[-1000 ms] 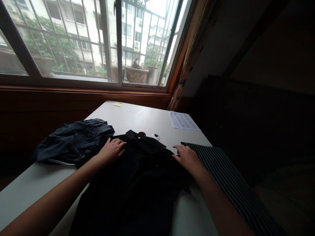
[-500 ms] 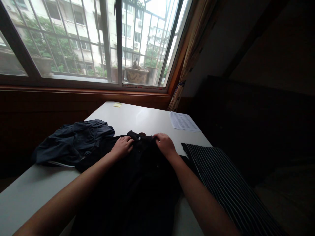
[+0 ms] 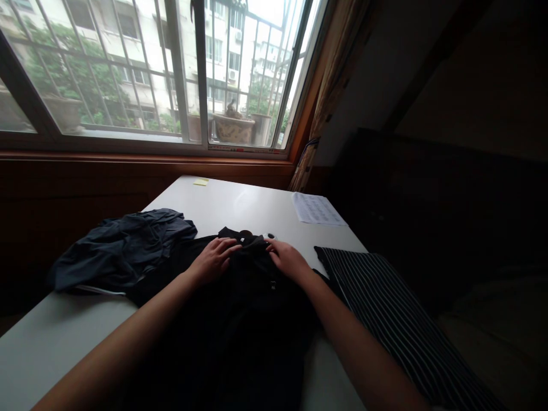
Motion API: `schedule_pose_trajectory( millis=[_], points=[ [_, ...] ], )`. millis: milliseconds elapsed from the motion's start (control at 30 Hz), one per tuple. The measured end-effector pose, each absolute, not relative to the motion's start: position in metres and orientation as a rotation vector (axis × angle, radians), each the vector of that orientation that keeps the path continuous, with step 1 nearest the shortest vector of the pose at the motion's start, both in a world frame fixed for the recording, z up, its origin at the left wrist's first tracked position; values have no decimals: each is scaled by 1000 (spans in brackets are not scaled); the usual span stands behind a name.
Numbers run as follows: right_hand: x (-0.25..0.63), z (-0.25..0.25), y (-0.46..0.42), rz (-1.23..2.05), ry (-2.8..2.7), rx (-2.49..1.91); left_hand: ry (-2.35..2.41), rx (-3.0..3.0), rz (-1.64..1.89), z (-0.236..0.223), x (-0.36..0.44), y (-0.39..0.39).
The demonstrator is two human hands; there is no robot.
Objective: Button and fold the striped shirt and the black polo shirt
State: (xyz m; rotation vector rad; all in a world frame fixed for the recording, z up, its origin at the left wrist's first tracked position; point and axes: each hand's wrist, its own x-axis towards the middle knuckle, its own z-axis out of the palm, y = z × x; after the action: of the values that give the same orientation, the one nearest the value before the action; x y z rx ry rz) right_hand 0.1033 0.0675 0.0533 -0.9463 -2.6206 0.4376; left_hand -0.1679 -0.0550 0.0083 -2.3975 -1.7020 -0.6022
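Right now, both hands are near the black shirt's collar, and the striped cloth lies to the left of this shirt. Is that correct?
Not quite: the striped cloth lies to the right of the black shirt, as the head view shows. The left hand and the right hand are indeed near its collar.

Bright barred window, white table below.

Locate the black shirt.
In the head view, the black shirt lies on the white table at centre, between blue-grey clothing at left and striped cloth at right, with the left hand and right hand at its collar.
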Motion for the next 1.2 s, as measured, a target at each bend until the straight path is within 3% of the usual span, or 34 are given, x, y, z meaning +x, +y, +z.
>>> schedule_pose_trajectory(
  millis=[300, 533, 1200],
  points=[
    [238, 26, 96, -88, -2361, -1563, -1503, -2669, -438, 9, -165, -52],
    [265, -22, 90, -327, -2358, -1746, -1509, -2692, -473, 0, -169, -48],
    [295, -26, 146, -130, -2517, -1746, -1531, -2680, -441, 1, -169, -48]
  ],
)
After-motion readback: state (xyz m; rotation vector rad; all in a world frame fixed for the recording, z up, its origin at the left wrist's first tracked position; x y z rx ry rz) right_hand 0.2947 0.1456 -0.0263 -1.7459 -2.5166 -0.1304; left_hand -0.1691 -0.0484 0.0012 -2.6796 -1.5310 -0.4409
